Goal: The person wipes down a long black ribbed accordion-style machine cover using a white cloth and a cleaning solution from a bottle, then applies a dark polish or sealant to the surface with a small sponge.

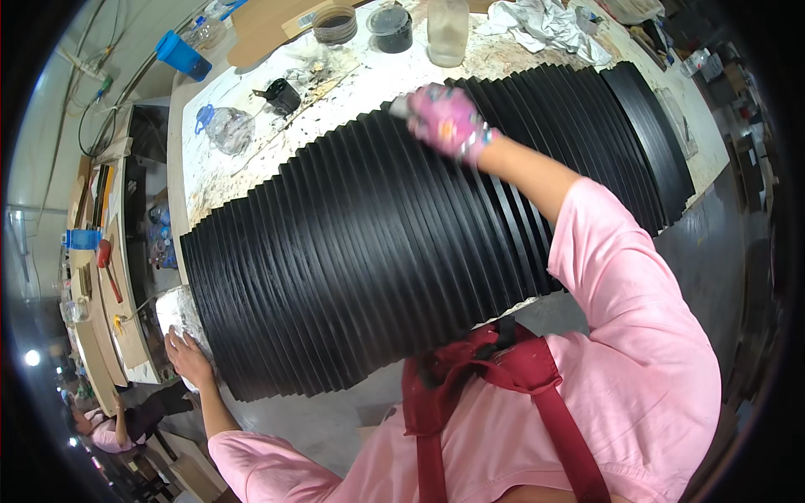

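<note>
A wide row of long black strips [360,235] lies side by side across the table, their ends forming a jagged edge. My right hand [449,124] wears a pink patterned glove and rests over the far ends of the strips, near the middle of the row. Its fingers are closed on a small whitish wad [401,106], blurred, perhaps cloth. My bare left hand [189,360] lies with fingers extended on a pale, shiny covering [178,312] at the table's left end, just beside the leftmost strips.
On the stained white table [243,180] stand a black cup [281,97], a clear jug [228,130], a blue cup [182,55], a tub of dark stuff [391,29] and a cloudy jar [448,33]. Crumpled white cloth [545,29] lies behind. Another person [113,423] is at lower left.
</note>
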Tool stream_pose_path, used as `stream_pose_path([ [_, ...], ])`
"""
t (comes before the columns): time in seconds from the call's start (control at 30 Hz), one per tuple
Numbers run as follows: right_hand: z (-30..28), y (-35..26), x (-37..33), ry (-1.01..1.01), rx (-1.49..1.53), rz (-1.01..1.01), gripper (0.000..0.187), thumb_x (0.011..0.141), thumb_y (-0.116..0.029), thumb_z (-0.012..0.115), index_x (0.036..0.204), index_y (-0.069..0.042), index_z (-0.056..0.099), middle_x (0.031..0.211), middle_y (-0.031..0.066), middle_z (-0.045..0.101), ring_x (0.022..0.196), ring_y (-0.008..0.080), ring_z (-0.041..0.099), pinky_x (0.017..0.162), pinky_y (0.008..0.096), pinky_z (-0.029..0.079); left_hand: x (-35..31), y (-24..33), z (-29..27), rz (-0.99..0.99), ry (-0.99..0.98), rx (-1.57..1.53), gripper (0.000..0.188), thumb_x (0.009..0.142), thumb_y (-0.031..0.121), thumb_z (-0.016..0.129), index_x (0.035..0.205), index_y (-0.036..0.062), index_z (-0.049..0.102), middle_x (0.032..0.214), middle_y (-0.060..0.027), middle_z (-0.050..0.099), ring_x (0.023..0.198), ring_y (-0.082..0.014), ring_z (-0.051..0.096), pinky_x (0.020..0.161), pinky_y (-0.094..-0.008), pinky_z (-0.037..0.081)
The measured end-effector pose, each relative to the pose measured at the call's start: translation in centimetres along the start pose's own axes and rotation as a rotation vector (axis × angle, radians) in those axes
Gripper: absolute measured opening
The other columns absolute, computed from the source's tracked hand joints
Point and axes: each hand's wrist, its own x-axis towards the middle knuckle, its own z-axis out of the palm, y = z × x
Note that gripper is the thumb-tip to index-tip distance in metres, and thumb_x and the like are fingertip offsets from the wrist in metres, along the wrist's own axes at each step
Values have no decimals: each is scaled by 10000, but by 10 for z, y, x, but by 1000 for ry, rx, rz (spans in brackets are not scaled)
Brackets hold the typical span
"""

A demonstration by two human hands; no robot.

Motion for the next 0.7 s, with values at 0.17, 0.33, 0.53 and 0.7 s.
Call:
stream_pose_path([
  [0.17, -50, -56, -79, -117, 388, -405, 284, 795, -220, 713, 1021, -92, 599, 782, 62, 592, 681, 239, 631, 659, 411, 520, -8, -7, 2, 0, 5, 4, 416, 1021, 337, 469, 1404, 175, 468, 1408, -135, 479, 1269, -352, 476, 975, -478, 445],
  [0.33, -44, 51, 1, -53, 373, 300, 388, 940, -388, 585, 1188, -90, 585, 1042, 159, 674, 939, 329, 663, 768, 406, 530, -1, -7, 7, 7, 31, 18, 415, 1019, 348, 472, 1398, 179, 473, 1399, -145, 485, 1249, -363, 489, 975, -480, 447],
  [0.53, -30, 13, -60, -236, 102, -156, 395, 864, -337, 664, 1172, -105, 579, 939, 98, 632, 878, 285, 653, 760, 426, 511, -6, -11, 10, -6, 18, 24, 413, 1021, 350, 468, 1403, 193, 467, 1399, -147, 484, 1242, -364, 495, 981, -477, 444],
  [0.7, -37, 61, -21, 37, 209, 105, 332, 894, -344, 626, 1124, -105, 604, 934, 121, 653, 878, 321, 652, 749, 435, 511, -1, 1, 3, -44, -19, 46, 415, 1025, 363, 454, 1415, 220, 458, 1414, -125, 475, 1265, -352, 480, 987, -475, 438],
])
